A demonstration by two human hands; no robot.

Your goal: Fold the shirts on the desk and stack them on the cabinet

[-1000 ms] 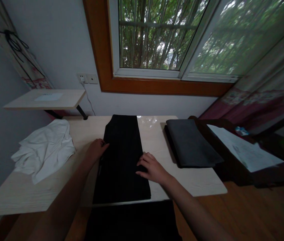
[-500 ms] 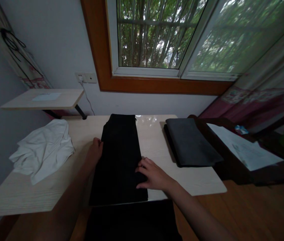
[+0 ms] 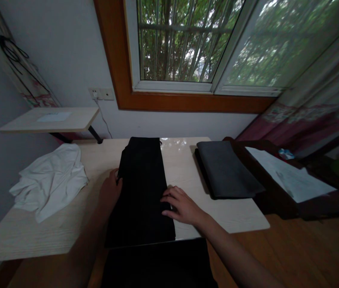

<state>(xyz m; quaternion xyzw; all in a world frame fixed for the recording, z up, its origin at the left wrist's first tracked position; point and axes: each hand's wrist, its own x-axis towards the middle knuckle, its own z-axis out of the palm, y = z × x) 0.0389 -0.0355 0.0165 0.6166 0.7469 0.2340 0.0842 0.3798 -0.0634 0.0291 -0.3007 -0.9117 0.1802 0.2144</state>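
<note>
A black folded garment (image 3: 141,188) lies lengthwise on the pale wooden table (image 3: 184,160), its near end at the table's front edge. My left hand (image 3: 111,192) is at the garment's left side, thumb and fingers closed on the edge of the cloth. On the right side my right hand (image 3: 181,206) has curved fingers over the edge, with a bit of black cloth between thumb and fingers. The exact kind of garment cannot be made out in the dark fabric.
A crumpled white cloth (image 3: 51,176) lies on the left, near a small raised shelf (image 3: 76,116). Folded dark grey cloth (image 3: 226,168) rests at the right. Beyond it, papers (image 3: 289,176) lie on dark furniture. A window (image 3: 187,48) is behind the table.
My left hand has shifted slightly down and its fingers have changed position on the cloth edge. My right thumb has drawn closer to the fingers. The garment lies almost as before.
</note>
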